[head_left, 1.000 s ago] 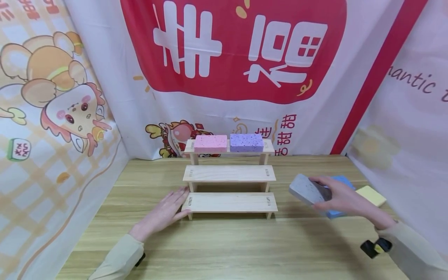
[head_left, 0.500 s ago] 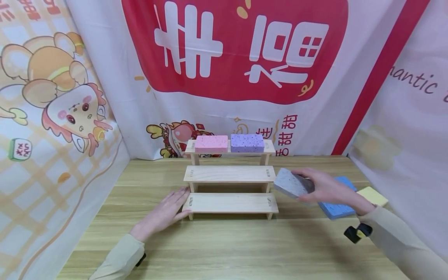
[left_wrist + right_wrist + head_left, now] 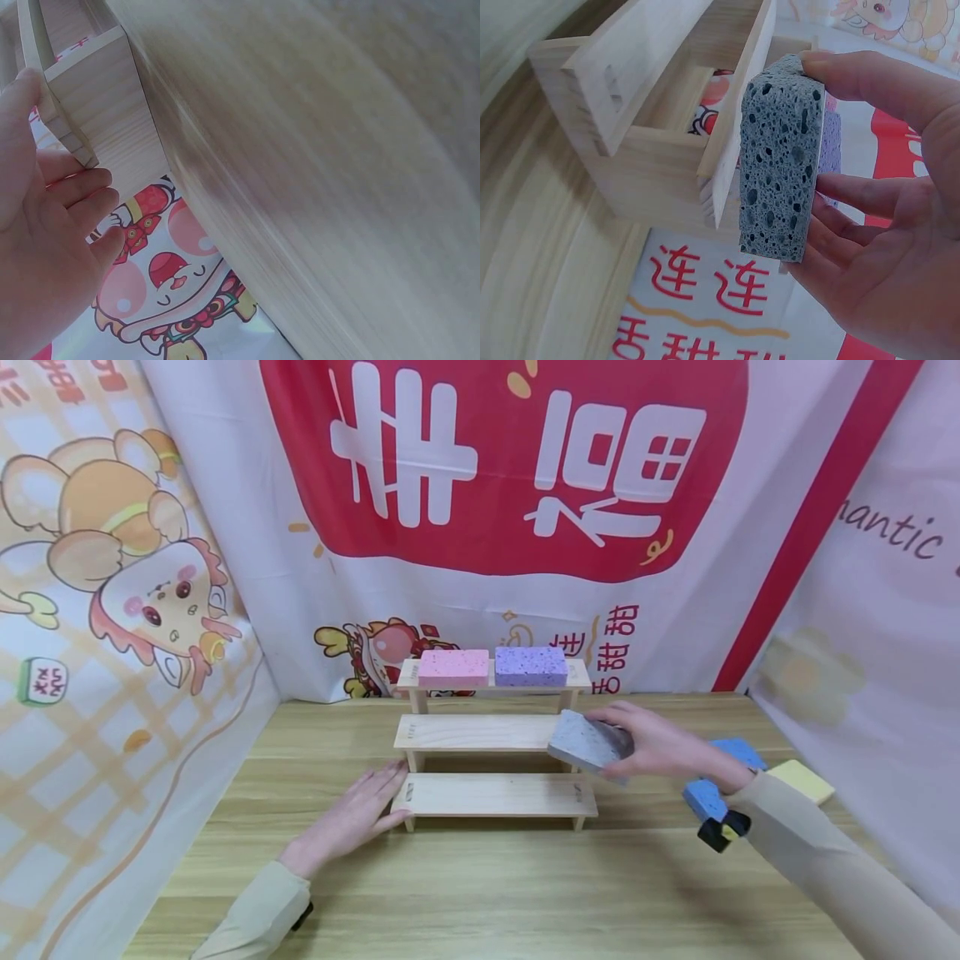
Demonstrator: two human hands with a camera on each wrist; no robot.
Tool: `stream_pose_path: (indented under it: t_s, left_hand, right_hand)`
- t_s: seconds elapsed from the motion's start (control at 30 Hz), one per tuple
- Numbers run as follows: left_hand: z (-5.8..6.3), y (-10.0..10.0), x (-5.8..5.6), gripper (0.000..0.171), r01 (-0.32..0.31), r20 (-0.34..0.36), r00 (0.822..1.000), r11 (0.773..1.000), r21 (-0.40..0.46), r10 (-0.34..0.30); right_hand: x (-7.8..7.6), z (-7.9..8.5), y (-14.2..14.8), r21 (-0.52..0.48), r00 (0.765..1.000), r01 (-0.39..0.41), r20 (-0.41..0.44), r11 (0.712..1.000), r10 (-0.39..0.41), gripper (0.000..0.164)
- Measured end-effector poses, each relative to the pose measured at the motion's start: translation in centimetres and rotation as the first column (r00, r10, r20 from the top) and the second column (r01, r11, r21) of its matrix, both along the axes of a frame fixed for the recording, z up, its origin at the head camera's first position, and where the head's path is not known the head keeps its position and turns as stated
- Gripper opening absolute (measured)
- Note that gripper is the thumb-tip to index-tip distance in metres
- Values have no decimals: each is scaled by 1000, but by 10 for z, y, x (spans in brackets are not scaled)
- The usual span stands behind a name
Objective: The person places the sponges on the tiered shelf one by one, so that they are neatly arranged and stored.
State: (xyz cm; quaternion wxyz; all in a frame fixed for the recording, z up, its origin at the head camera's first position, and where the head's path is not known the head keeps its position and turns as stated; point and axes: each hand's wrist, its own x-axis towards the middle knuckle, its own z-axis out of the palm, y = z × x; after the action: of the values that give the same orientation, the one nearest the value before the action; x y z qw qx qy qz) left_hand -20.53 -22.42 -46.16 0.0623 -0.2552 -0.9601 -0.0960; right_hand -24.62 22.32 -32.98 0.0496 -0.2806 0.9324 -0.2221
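Observation:
A pale wooden three-tier shelf (image 3: 472, 795) stands on the table. At its left end my left hand (image 3: 356, 814) holds the lowest board, thumb at the front corner and fingers at the back; in the left wrist view the left hand (image 3: 56, 217) has thumb and index finger against the board's end. My right hand (image 3: 660, 743) grips a grey sponge (image 3: 588, 742) by its edges, tilted over the right end of the middle board. Close up, the sponge (image 3: 776, 165) shows large pores, between thumb and fingers of the right hand (image 3: 900, 195).
A pink sponge (image 3: 453, 668) and a purple sponge (image 3: 531, 667) lie side by side on the top board. On the table at right are a blue sponge (image 3: 705, 797), partly hidden by my right arm, and a yellow sponge (image 3: 798, 781). Printed cloth (image 3: 495, 543) hangs behind.
My right hand has carried the grey sponge leftward from beside the shelf to the middle board's right end, uncovering and covering parts of the blue sponge. The left hand has stayed put.

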Motion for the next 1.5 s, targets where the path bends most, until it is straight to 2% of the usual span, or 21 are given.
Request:
stream_pose_path:
  t_s: [0.27, 0.63, 1.0, 1.5]
  left_hand:
    - [-2, -1, 1, 76, -4, 3, 1000, 1000, -4, 4]
    - [-1, -2, 1, 77, -9, 9, 1000, 1000, -1, 9]
    - [1, -2, 1, 76, 4, -11, 1000, 1000, -4, -4]
    - [-2, -3, 0, 76, 11, -12, 1000, 1000, -13, -11]
  right_hand:
    - [-10, 2, -20, 12, 996, -81, -42, 997, 82, 78]
    - [-19, 2, -48, 1, 989, -148, -2, 989, 148, 75]
    - [-29, 1, -74, -7, 973, -231, -19, 973, 231, 76]
    - [-41, -1, -110, 16, 964, -266, -22, 964, 266, 77]
